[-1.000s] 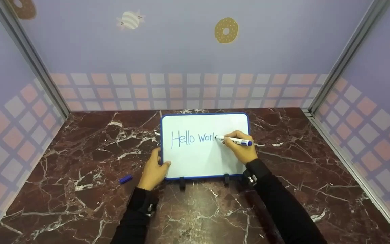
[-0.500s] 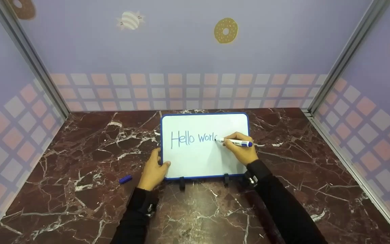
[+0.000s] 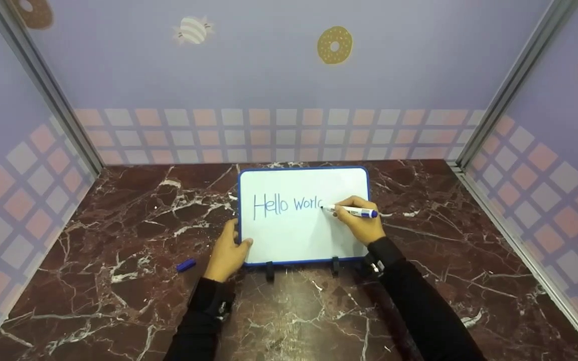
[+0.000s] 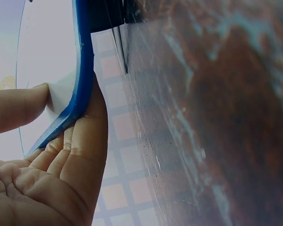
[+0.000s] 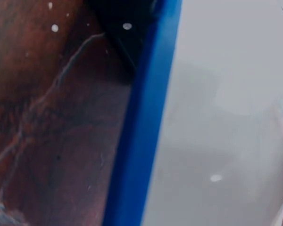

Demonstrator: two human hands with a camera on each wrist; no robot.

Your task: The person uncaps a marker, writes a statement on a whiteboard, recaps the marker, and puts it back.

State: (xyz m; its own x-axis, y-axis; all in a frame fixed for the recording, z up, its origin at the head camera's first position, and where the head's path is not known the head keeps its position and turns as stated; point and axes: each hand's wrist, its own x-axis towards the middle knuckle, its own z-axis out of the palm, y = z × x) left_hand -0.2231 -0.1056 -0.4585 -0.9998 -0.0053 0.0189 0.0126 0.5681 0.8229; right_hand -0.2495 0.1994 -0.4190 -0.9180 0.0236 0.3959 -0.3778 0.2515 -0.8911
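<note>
A small whiteboard (image 3: 289, 240) with a blue frame stands propped up on black feet (image 3: 270, 271), with "Hello Worl" and part of another letter in blue on it. My left hand (image 3: 229, 253) grips its lower left edge, the thumb on the white face and the fingers behind, as the left wrist view shows. My right hand (image 3: 362, 223) holds a white marker (image 3: 351, 211) with a blue end, its dark tip at the last letter. In the right wrist view the blue frame (image 5: 141, 122) and white surface fill much of the picture; only a sliver of hand shows at the right edge.
A blue marker cap (image 3: 186, 264) lies on the dark red marbled table (image 3: 133, 301), left of my left hand. Lilac walls with pink and white squares (image 3: 289, 135) close off the back and both sides.
The marker tip has moved slightly down and then right, and the curved stroke after the "l" has grown. My left hand and the whiteboard have stayed in place.
</note>
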